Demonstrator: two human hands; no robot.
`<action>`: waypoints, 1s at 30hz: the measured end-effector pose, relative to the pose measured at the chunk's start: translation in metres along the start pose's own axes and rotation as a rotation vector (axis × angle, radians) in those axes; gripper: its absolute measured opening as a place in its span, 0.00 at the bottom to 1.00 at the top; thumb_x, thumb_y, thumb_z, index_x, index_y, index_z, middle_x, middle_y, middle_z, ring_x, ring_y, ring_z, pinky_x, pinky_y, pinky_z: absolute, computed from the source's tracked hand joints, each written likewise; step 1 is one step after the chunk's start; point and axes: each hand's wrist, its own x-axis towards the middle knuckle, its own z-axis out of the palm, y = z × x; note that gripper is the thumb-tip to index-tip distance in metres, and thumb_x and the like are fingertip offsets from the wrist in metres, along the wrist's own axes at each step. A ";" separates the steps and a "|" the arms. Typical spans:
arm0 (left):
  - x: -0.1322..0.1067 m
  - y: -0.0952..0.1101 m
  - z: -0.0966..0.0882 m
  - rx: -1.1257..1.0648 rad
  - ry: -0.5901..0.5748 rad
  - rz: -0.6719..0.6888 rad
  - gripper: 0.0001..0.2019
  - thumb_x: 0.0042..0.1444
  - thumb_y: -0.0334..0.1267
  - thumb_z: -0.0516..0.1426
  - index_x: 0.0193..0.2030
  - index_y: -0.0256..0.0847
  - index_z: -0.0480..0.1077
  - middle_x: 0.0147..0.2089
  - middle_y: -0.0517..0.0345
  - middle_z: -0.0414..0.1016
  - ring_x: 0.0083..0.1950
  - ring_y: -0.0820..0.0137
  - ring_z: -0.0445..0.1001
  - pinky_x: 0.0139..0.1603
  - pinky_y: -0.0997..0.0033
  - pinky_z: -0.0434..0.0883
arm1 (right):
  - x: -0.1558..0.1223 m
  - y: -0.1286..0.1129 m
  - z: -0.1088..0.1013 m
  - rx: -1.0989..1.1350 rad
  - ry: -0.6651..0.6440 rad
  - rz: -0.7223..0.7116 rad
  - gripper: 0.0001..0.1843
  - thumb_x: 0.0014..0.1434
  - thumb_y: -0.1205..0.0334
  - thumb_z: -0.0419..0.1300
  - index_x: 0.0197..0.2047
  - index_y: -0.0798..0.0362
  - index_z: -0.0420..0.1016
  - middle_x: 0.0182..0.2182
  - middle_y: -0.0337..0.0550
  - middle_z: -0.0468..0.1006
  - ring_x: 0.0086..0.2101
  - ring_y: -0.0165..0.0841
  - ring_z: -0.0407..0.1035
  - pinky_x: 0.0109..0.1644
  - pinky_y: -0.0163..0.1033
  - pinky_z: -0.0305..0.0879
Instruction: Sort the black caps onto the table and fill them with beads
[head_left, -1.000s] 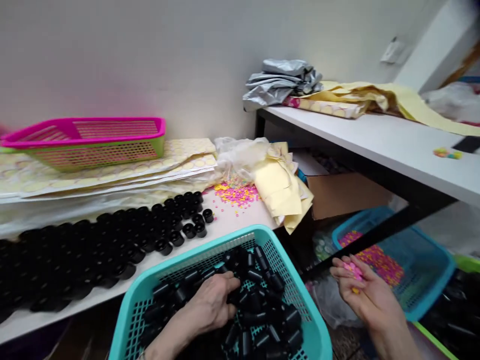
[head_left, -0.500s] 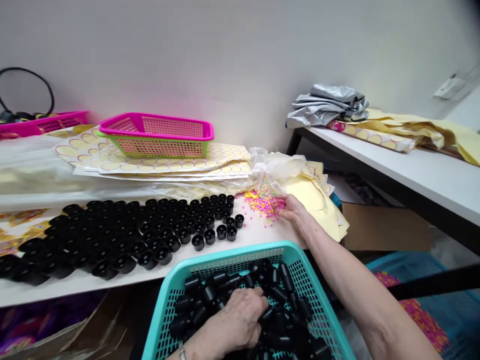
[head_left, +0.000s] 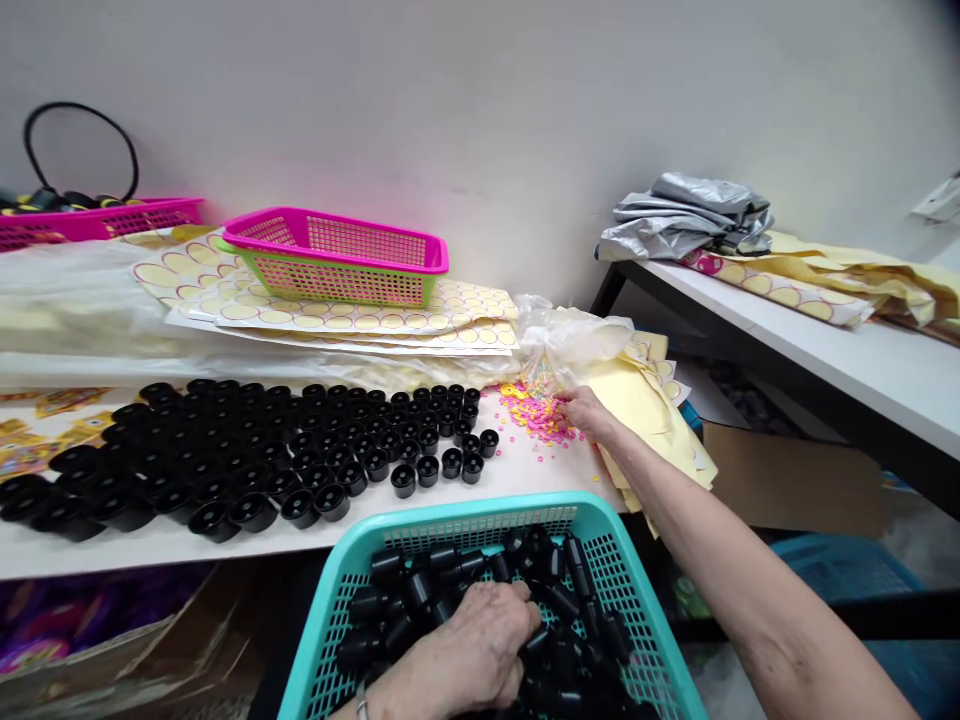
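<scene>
My left hand (head_left: 487, 637) is down in the turquoise basket (head_left: 450, 515), its fingers curled among black plastic cylinders (head_left: 577, 565); whatever they grip is hidden beneath them. Stretched out to the table, my right hand (head_left: 589, 412) touches the right side of a pile of tiny pink and yellow ring-shaped pieces (head_left: 544, 415). Its fingers are drawn together, and their tips are too small to show what is between them. Left of the pile, rows of round black caps (head_left: 300, 455) stand with their hollow ends up.
Behind the caps, a pink basket nested in a green one (head_left: 337, 265) sits on sticker sheets (head_left: 480, 305). Clear plastic (head_left: 574, 335) and yellow paper (head_left: 652, 420) lie by the pile. A white shelf (head_left: 810, 315) at right holds folded silver bags (head_left: 686, 215).
The view has shifted slightly. My right hand has moved slightly at the pile's edge, with its fingers drawn closer together. My left hand stays in the basket.
</scene>
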 end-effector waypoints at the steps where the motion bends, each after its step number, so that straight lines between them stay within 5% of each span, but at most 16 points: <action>1: 0.000 0.000 0.000 -0.003 0.004 -0.006 0.12 0.39 0.29 0.52 0.34 0.39 0.66 0.39 0.51 0.71 0.38 0.64 0.72 0.38 0.67 0.70 | 0.000 -0.001 0.000 -0.013 -0.002 0.028 0.17 0.62 0.58 0.56 0.53 0.56 0.67 0.49 0.47 0.70 0.45 0.37 0.69 0.47 0.48 0.69; 17: 0.000 0.000 -0.004 -0.032 -0.033 -0.037 0.13 0.40 0.29 0.52 0.35 0.39 0.67 0.41 0.51 0.71 0.39 0.63 0.71 0.40 0.66 0.70 | -0.010 -0.012 -0.016 0.102 -0.022 0.248 0.17 0.63 0.56 0.55 0.52 0.56 0.67 0.46 0.47 0.72 0.41 0.34 0.70 0.43 0.44 0.71; 30: 0.001 -0.001 -0.006 -0.037 -0.052 -0.022 0.14 0.39 0.28 0.51 0.36 0.38 0.67 0.41 0.51 0.71 0.39 0.62 0.72 0.40 0.65 0.72 | -0.013 -0.003 -0.010 -0.313 -0.001 0.059 0.16 0.62 0.58 0.56 0.52 0.56 0.67 0.47 0.47 0.72 0.41 0.34 0.70 0.43 0.45 0.71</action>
